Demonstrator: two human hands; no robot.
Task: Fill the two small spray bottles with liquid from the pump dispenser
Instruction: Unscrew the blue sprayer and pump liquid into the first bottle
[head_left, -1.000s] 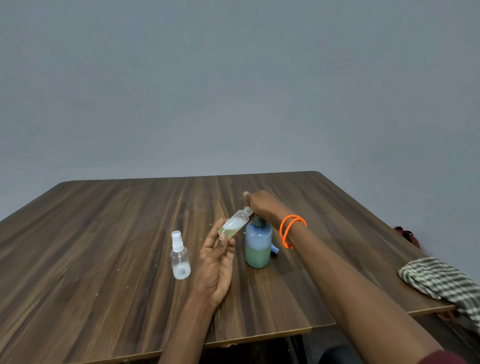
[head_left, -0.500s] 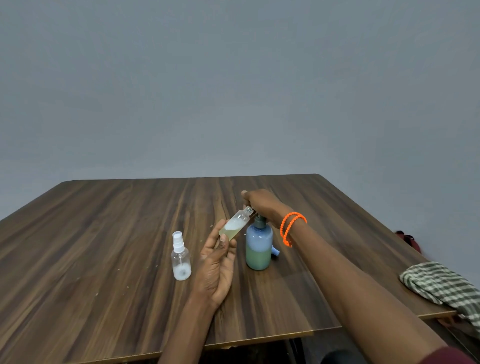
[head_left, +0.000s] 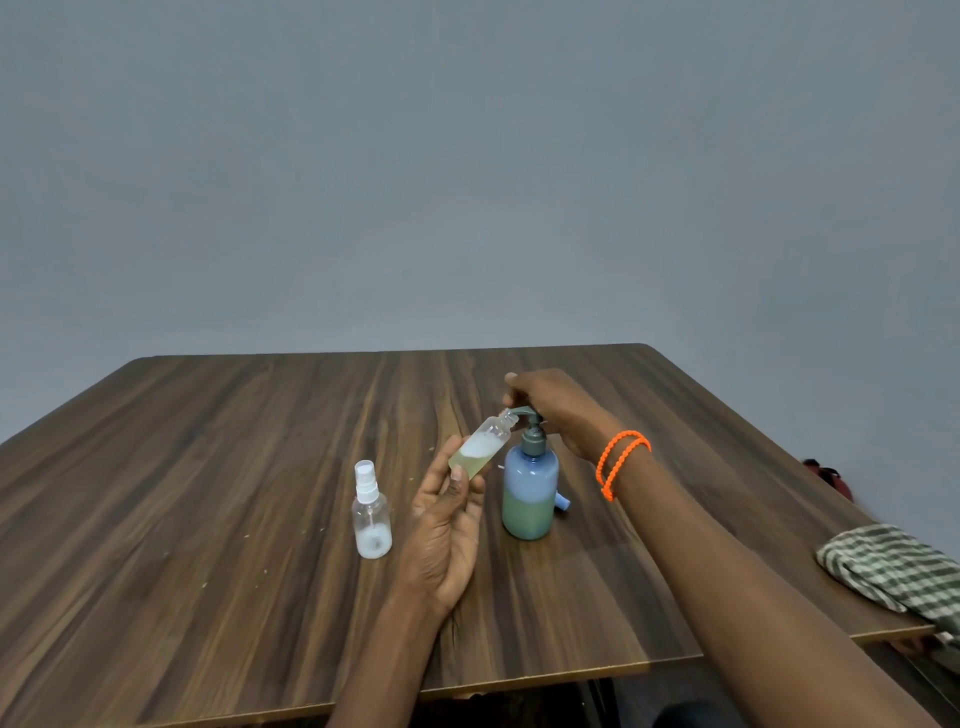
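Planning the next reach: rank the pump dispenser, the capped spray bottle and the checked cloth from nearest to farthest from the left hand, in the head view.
From the left hand:
1. Pump dispenser, just to its right.
2. Capped spray bottle, standing to its left, slightly farther off.
3. Checked cloth, at the table's far right edge.

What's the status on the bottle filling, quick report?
Left hand holds open bottle tilted at pump spout. Right hand on pump dispenser. Capped spray bottle stands apart. Nothing blocking.
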